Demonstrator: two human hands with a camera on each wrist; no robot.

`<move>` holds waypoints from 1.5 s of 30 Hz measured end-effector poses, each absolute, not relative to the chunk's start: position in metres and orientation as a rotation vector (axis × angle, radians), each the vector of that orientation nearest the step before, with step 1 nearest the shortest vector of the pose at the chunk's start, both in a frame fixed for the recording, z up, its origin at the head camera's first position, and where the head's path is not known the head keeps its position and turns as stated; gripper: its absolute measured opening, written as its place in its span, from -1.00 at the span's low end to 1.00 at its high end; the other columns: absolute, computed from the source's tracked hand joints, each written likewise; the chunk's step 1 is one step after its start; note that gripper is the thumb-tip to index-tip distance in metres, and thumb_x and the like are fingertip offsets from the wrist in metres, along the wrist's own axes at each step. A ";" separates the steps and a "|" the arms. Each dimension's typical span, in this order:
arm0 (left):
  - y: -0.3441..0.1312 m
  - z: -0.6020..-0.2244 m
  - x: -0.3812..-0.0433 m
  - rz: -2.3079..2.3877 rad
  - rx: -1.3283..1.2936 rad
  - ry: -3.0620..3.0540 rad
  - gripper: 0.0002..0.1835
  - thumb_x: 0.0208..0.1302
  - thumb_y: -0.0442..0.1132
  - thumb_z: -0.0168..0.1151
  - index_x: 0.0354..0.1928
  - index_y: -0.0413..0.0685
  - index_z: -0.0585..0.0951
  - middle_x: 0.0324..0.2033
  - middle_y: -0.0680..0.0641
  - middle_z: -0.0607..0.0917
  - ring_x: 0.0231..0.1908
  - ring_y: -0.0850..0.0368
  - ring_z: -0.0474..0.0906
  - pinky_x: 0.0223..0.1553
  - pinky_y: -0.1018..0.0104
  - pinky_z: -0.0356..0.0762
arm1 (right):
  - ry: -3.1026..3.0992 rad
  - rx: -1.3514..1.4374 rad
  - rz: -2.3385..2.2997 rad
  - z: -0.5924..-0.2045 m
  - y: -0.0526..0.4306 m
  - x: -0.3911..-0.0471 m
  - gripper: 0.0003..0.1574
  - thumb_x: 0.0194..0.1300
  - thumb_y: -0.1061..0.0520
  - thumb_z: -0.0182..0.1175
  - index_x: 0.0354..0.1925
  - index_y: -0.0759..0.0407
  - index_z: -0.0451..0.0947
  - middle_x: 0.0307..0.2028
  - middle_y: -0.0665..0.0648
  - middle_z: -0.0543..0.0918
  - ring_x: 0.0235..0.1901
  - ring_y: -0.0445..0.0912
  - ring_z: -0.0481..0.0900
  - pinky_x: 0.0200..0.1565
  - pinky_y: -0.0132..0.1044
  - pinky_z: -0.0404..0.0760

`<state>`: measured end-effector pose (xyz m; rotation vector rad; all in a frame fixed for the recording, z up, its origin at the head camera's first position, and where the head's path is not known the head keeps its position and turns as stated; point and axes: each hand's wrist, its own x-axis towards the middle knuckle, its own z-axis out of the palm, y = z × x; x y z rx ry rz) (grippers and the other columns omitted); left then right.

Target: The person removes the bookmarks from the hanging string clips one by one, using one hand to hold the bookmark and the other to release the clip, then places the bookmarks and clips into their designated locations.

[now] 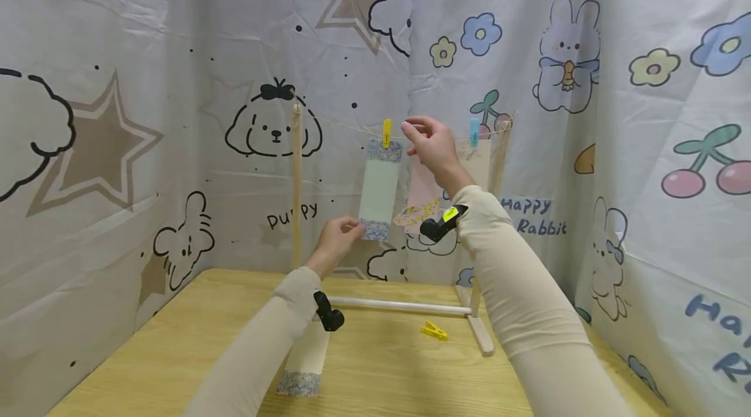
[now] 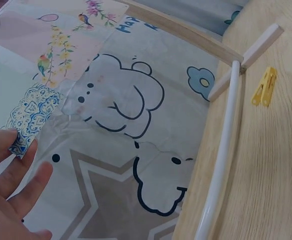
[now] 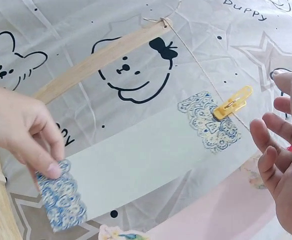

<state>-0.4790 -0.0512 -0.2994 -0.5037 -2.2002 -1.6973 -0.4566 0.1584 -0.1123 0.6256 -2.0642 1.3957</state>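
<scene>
Card [image 1: 378,191] pegged, my L hand [image 1: 336,244] pinching its bottom; R hand [image 1: 433,148] empty, fingers apart; 2nd card [image 1: 306,362] below L hand prob. to do.

I see pale, wrinkled curtains [image 1: 235,39], which stand like walls at the left, the back and the right. Puppies [image 1: 276,124] and brown stars [image 1: 96,143] are printed on one part; rabbits [image 1: 567,49], flowers [image 1: 481,34] and cherries [image 1: 683,184] on the other. The bench [image 1: 176,352] below has a light yellow wood grain.
</scene>
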 end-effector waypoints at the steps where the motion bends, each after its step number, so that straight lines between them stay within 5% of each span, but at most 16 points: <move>1: -0.052 -0.299 -0.479 -1.675 -0.514 -2.203 -0.82 0.49 -0.23 0.29 -0.12 -0.24 0.70 -0.21 -0.14 0.75 -0.07 -0.11 0.65 0.03 -0.06 0.54 | -2.072 0.623 1.382 -0.111 0.157 -0.458 -0.45 0.53 -0.13 0.21 0.30 0.14 0.56 0.11 0.19 0.61 -0.36 -0.08 0.66 -0.42 -0.33 0.50; 21: -0.058 -0.298 -0.470 -1.617 -0.565 -2.249 -0.84 0.52 -0.24 0.25 -0.17 -0.21 0.68 -0.13 -0.20 0.77 0.00 -0.20 0.64 -0.06 -0.01 0.51 | -2.276 0.571 1.514 -0.104 0.132 -0.478 -0.25 0.61 -0.20 0.04 0.56 0.10 0.24 0.41 0.22 0.44 -0.37 -0.08 0.73 -0.42 -0.38 0.63; 45: -0.063 -0.296 -0.471 -1.638 -0.594 -2.241 -0.86 0.52 -0.27 0.24 -0.16 -0.23 0.68 -0.16 -0.18 0.77 -0.05 -0.18 0.67 -0.05 0.03 0.51 | -2.284 0.599 1.503 -0.098 0.128 -0.476 -0.43 0.65 -0.03 0.04 0.46 0.16 0.40 0.14 0.21 0.56 -0.58 -0.19 0.49 -0.44 -0.41 0.55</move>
